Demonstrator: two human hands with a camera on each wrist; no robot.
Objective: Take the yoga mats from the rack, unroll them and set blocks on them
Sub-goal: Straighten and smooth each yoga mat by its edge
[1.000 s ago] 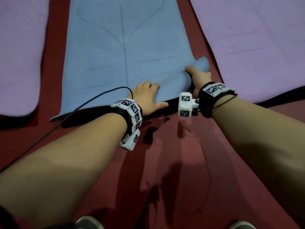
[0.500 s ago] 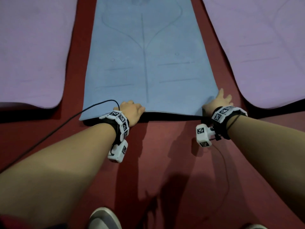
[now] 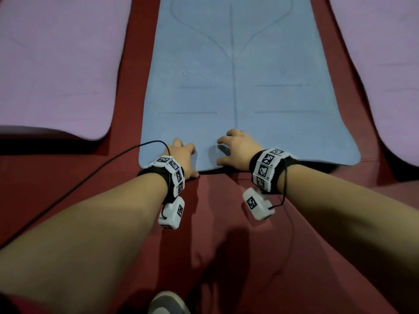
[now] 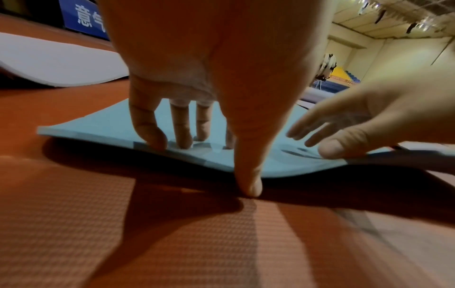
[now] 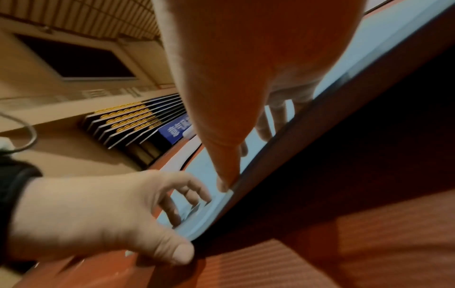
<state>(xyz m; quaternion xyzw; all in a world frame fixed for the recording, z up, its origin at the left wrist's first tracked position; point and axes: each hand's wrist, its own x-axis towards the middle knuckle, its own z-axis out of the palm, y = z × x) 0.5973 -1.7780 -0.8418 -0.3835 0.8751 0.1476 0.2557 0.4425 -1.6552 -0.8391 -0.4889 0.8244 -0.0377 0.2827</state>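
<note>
Beside two purple mats (image 3: 56, 71), both hands (image 3: 238, 148) press flat, fingers spread, on the blue mat (image 3: 238, 91).

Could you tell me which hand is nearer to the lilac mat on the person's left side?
Left. The left hand presses the blue mat's near edge towards its left corner, on the lilac mat's side; the right hand presses near the middle, farther away.
</note>
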